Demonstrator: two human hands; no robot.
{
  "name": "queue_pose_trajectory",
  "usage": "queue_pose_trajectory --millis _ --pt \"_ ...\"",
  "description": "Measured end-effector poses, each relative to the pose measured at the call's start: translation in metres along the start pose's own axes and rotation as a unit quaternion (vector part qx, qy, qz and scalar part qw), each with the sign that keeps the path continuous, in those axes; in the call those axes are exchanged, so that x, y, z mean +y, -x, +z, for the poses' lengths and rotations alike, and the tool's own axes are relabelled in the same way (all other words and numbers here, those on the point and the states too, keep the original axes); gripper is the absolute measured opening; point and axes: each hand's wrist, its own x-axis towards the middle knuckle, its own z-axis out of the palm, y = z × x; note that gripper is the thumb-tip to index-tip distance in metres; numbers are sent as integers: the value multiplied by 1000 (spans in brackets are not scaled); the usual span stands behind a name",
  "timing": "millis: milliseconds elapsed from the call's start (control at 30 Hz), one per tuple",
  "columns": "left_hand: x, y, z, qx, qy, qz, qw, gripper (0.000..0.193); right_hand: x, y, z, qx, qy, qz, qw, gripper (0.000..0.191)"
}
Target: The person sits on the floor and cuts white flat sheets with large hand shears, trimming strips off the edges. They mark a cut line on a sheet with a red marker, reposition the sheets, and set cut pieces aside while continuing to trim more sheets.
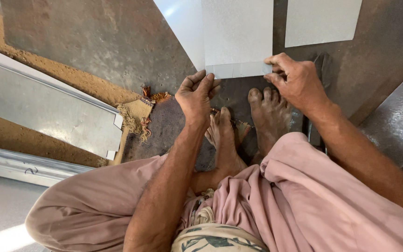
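Note:
I sit on the ground with my bare feet under me. A pale grey metal sheet [237,32] lies on the dark steel plate [108,42] in front of my toes. My left hand [195,95] has its fingertips curled against the sheet's near left corner. My right hand [296,79] pinches the near right corner between thumb and fingers. A narrow strip along the sheet's near edge looks creased or marked off.
A second pale sheet [320,21] lies at the far right. A long metal tool [316,93] rests beside my right foot. A frayed rag mat [159,126] is under my feet. Folded metal panels [47,107] lie on sandy ground at left; another dark plate [397,121] is at right.

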Motion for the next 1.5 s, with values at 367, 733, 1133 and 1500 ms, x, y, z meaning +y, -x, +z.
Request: queue_pose_trajectory --millis 367,733,1133,1500 --pt "26 -9 5 -84 -104 -67 989 37 -3 -1 -7 -26 -10 71 997 31" --pt "42 -18 40 -181 -115 -185 959 51 -6 -7 -14 -32 4 55 998 34" --pt "26 -16 76 -187 -81 -122 971 51 -3 105 -28 88 157 288 941 56" --pt "10 -16 105 -168 -95 -121 974 50 2 209 -4 14 -310 451 837 33"
